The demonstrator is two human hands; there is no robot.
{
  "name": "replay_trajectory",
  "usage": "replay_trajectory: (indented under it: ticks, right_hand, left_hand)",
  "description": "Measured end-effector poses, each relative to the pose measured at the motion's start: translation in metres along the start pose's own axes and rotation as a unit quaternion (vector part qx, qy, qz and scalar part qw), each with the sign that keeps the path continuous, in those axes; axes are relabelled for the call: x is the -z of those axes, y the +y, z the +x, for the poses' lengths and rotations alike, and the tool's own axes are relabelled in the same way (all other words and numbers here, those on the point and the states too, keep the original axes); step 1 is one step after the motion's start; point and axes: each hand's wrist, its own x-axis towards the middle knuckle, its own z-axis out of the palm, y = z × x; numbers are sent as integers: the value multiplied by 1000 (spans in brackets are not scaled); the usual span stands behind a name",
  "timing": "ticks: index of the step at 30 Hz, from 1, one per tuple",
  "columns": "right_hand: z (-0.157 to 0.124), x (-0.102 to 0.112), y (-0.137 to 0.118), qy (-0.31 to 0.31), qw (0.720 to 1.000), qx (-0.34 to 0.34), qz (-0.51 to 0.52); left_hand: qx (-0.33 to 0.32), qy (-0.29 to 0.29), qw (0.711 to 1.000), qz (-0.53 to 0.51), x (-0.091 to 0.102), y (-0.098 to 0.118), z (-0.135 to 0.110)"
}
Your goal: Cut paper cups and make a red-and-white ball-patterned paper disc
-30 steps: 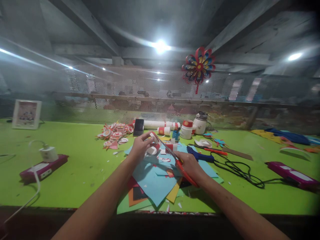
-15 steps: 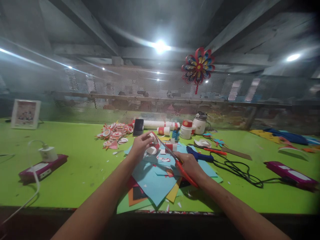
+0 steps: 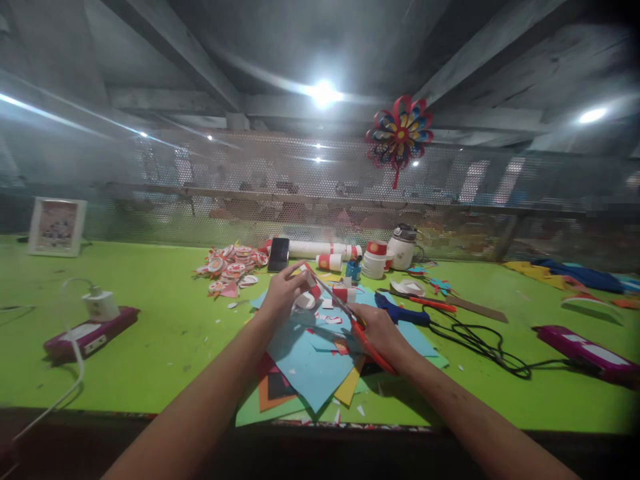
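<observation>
My left hand (image 3: 286, 291) pinches a red and white paper cup (image 3: 313, 287) whose side looks partly cut. Red-handled scissors (image 3: 367, 343) are gripped in my right hand (image 3: 379, 331), their blades pointing up and left to the cup's edge. How far the blades are apart I cannot make out. Underneath lie light blue paper sheets (image 3: 311, 373) with small red and white scraps (image 3: 331, 320) on them. Another red and white cup (image 3: 344, 294) lies just beyond the blades.
A blue glue gun (image 3: 400, 311) with a black cable lies right of my right hand. Behind stand a phone (image 3: 279, 255), stacked cups (image 3: 374, 260) and a flask (image 3: 401, 248). Paper cutouts (image 3: 235, 267) are heaped left. Purple power strips (image 3: 93, 333) flank both sides.
The whole view has shifted slightly, so things sit a little further right. The cup in my left hand shows more of its red side. Both hands keep their grip.
</observation>
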Motion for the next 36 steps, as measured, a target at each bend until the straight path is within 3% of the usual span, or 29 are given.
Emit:
replay_trajectory:
  ticks: [36]
  right_hand:
    - [-3, 0, -2, -4, 999, -39, -24]
  left_hand:
    - [-8, -18, 1000, -13, -4, 0, -3]
